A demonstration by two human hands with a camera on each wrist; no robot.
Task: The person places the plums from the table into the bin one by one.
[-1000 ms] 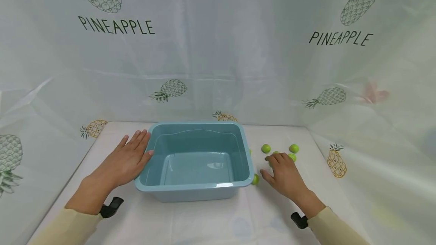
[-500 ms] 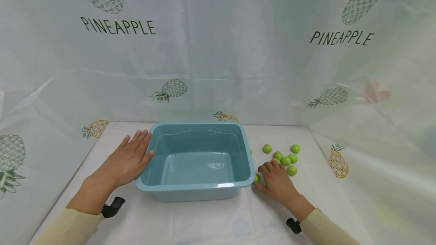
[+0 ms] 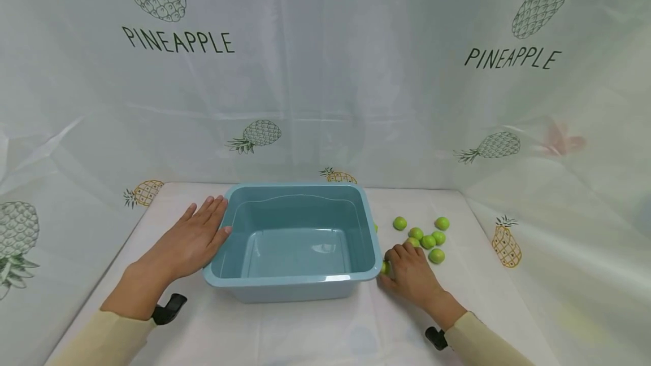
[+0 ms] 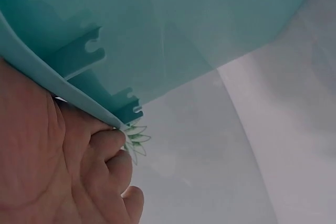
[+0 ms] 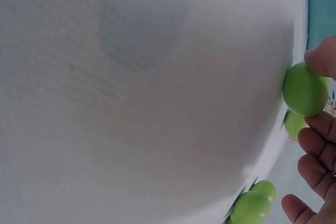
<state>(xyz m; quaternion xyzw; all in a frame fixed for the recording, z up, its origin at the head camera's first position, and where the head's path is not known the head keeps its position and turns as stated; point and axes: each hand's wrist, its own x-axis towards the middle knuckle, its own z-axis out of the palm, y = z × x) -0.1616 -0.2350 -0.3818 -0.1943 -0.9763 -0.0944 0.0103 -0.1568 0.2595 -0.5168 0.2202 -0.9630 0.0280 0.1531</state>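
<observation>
A light-blue plastic basin (image 3: 292, 282) stands in the middle of the table in the head view. My left hand (image 3: 190, 242) rests along its left rim, fingers straight and pointing away from me. Close to the basin's right front corner, my right hand (image 3: 414, 277) pinches a smooth green ball (image 5: 303, 92) between thumb and index finger. The other fingers of that hand are spread and bent slightly, as the right wrist view shows. Behind the pinched one, a second green ball (image 5: 295, 123) shows. From the head camera, the fingers partly cover the pinched ball.
Several loose green balls (image 3: 428, 241) lie to the right, beyond my right hand. One green ball (image 3: 376, 227) peeks out from behind the basin's right rim. A white cloth covers the table (image 3: 305, 332). A pineapple-print sheet (image 3: 346, 83) hangs behind and at both sides.
My right hand has moved left and nearer to me, from over the group of balls to the one beside the basin, and now pinches it. The left hand stays at the rim.
</observation>
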